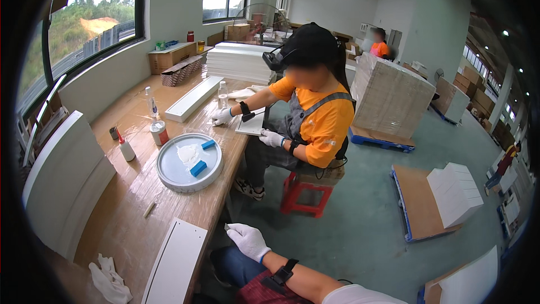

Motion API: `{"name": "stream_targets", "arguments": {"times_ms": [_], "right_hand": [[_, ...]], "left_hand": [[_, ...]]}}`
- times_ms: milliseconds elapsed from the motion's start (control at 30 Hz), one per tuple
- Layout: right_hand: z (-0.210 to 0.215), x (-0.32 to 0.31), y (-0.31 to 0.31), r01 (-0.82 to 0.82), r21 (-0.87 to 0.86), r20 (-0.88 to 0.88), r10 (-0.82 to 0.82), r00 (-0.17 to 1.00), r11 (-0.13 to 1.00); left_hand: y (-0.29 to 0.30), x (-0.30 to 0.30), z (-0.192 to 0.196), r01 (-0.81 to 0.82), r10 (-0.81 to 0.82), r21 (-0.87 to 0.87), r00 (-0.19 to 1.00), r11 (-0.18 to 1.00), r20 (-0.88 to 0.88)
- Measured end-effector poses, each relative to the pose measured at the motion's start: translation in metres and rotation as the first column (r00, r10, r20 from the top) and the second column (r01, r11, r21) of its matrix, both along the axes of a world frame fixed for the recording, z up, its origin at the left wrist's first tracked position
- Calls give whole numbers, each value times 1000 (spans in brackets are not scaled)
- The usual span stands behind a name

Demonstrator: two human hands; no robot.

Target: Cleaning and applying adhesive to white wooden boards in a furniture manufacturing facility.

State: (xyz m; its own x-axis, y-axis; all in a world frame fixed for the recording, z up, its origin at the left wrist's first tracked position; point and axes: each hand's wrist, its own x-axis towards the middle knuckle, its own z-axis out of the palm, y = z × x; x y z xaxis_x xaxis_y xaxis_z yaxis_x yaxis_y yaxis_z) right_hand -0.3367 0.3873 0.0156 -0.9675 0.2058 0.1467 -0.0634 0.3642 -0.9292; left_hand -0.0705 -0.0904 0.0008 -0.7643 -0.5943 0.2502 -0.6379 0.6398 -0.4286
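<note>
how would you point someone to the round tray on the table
On the long wooden table under the windows, look just beyond the white panel near the person's gloved right hand. The round grey tray is the only circular dish, holding two blue blocks.

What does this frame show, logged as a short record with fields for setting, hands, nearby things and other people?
setting: long wooden worktable beside windows in a warehouse
right hand: gloved right hand at the table edge, fingers curled, holding nothing visible
left hand: not in view
nearest thing: white panel lying flat on the table
also on table: round grey tray with two blue blocks, glue bottle, white rag
other people: a co-worker on a red stool, pressing a white sheet with gloved hands
</note>
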Motion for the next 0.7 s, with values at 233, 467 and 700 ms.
{"name": "stream_targets", "arguments": {"times_ms": [233, 467, 700], "right_hand": [[-3, 21, 23, -6, -145, 30, 10, 999, 989], [21, 45, 38, 30, -163, 28, -26, 999, 986], [33, 61, 44, 32, -191, -26, -37, 999, 981]], "left_hand": [[101, -57, 55, 64, -91, 228, 990, 971, 108], [237, -153, 130, 99, -333, 730, 925, 676, 183], [225, -222, 23, 522, -506, 517, 842, 679, -186]]}}
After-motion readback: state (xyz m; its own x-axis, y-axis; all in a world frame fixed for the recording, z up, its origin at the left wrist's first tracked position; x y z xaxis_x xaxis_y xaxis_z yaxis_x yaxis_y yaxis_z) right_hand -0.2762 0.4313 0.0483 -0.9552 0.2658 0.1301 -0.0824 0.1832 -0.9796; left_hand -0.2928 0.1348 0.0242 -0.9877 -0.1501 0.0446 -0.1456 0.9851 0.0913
